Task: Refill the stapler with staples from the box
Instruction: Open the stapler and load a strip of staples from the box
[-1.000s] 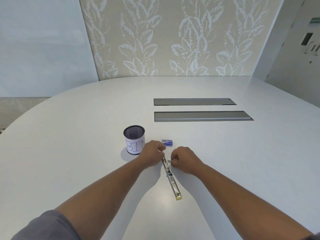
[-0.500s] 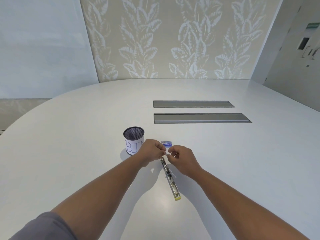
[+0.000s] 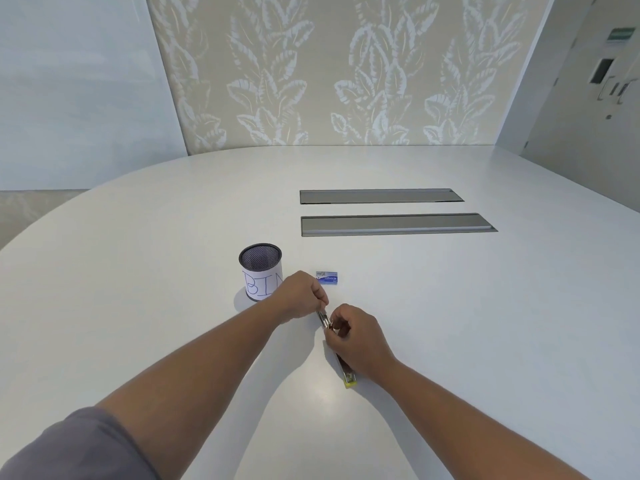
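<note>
The table (image 3: 450, 306) has a smooth, pale, slightly satin top that catches a soft glare near the stapler (image 3: 346, 370), whose long body looks like shiny bare metal with a yellow plastic tip. The cup (image 3: 260, 261) is black wire mesh wrapped in matt white paper. The staple box (image 3: 327, 277) looks like printed card, and the sleeve (image 3: 69, 448) is matt grey cloth.

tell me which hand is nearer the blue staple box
Left. The left hand sits just beside the blue staple box, toward the person; the right hand is farther back, over the stapler.
</note>
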